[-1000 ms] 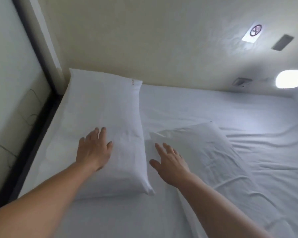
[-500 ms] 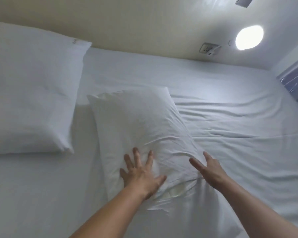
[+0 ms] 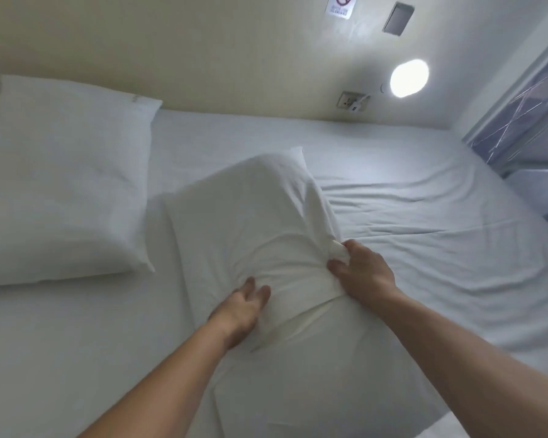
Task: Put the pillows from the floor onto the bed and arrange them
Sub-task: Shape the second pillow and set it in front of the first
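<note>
Right hand (image 3: 363,273) pinches a bunched fold of the near pillow (image 3: 250,222); left hand (image 3: 239,308) lies on it with fingers loosely spread. White and creased, this pillow sits mid-bed (image 3: 424,222), long axis running from the person toward the wall. A smoother pillow (image 3: 64,184) lies left. The wall sign's (image 3: 341,6) writing is unreadable.

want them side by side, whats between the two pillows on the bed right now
Only a strip of bare sheet in the head view. The left pillow lies flat by the wall; the crumpled pillow, apart from it, is gripped by both hands.
</note>
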### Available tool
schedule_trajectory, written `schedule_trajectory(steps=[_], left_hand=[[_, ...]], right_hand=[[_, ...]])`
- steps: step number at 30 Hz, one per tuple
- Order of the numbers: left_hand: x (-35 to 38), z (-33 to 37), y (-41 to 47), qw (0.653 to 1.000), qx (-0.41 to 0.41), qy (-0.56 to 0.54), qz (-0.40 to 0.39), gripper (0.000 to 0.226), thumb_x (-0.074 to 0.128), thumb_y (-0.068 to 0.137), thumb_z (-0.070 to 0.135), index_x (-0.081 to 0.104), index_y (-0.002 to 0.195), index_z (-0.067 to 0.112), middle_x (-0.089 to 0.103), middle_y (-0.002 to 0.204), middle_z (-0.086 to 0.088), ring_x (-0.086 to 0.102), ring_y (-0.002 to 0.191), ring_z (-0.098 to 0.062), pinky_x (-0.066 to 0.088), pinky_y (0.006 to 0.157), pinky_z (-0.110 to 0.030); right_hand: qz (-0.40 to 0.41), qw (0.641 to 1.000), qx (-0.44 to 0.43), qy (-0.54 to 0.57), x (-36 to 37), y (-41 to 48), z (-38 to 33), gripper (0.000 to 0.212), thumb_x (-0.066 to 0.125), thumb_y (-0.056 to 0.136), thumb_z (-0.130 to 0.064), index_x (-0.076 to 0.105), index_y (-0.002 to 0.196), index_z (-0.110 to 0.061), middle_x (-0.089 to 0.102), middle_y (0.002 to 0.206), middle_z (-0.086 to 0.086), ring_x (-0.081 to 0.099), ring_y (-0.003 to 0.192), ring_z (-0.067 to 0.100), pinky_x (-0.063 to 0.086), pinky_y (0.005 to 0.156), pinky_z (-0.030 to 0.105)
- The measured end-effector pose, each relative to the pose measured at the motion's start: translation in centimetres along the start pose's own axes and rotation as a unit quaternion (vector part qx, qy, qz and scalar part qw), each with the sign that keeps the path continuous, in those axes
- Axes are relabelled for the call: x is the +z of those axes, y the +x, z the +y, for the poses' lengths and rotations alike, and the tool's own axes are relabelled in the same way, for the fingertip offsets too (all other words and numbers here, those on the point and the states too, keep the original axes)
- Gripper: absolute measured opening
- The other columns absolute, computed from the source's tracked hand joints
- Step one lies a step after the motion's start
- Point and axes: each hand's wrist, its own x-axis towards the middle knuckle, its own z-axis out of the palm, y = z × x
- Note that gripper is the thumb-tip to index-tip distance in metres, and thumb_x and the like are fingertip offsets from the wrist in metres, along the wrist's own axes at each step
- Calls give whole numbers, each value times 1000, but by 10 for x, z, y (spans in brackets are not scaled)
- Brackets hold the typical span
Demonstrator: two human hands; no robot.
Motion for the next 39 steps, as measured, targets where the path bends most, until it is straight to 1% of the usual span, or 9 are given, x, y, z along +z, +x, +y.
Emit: schedule_trajectory(steps=[7,10,12,14,20,25,29,33,39], left_hand=[[-91,43,-94,964,31,-262,16,78,28,79,82,38,142,38,46,145,2,51,120,-30,38,98,-48],[-137,18,-142,951,24,-296,84,82,20,78,85,31,146,39,50,138,-3,51,118,-36,33,99,-55],[-158,-6,-171,951,15,-279,134,78,28,82,80,42,142,32,54,133,-4,54,112,-33,38,96,-49],[-165,-32,-196,954,20,-247,168,71,42,84,71,50,137,24,57,132,-4,58,107,-25,45,84,-36],[-141,-126,-238,972,-48,-135,185,81,66,84,45,29,149,16,34,153,-3,32,141,-25,25,111,-38],[-103,-220,-226,965,-143,-97,198,121,78,42,72,33,143,24,42,147,-7,47,128,-29,38,110,-42],[-82,-241,-228,945,-106,-192,244,105,86,53,55,38,139,19,56,134,-4,57,117,-27,43,106,-41],[-76,-241,-219,934,-124,-175,285,102,87,51,45,41,137,14,58,130,-8,59,113,-27,46,102,-39],[-84,-206,-231,947,-148,97,268,61,70,74,21,51,131,13,61,127,-10,59,115,-29,48,94,-31]], right_hand=[[135,965,-179,-134,-47,-147,-128,17,51,90,-23,53,107,-19,64,105,11,63,101,34,36,69,34],[-28,965,-242,-98,-8,-219,-161,16,55,91,-22,58,103,-12,63,110,14,61,105,35,41,74,33],[-144,948,-281,-38,10,-254,-176,34,58,88,-37,62,111,-12,63,117,12,58,111,31,47,86,35],[-154,941,-301,-10,14,-264,-177,49,57,87,-47,59,128,-21,59,131,5,53,122,25,43,100,38],[-166,972,-160,-46,45,-240,-81,60,57,89,-48,47,139,-18,56,139,7,48,130,24,34,105,32],[-225,971,-60,54,109,-238,-23,77,61,85,-53,38,145,-10,45,147,10,44,133,27,34,108,34],[-246,950,8,191,145,-244,-22,60,68,79,-54,50,115,-9,58,115,3,58,102,24,44,89,33],[-189,936,42,293,204,-206,1,91,82,40,-72,66,107,-12,75,96,8,73,84,30,59,83,47],[-71,954,61,285,177,-206,-28,28,84,60,-22,77,77,-1,73,69,18,70,68,33,59,74,50]])
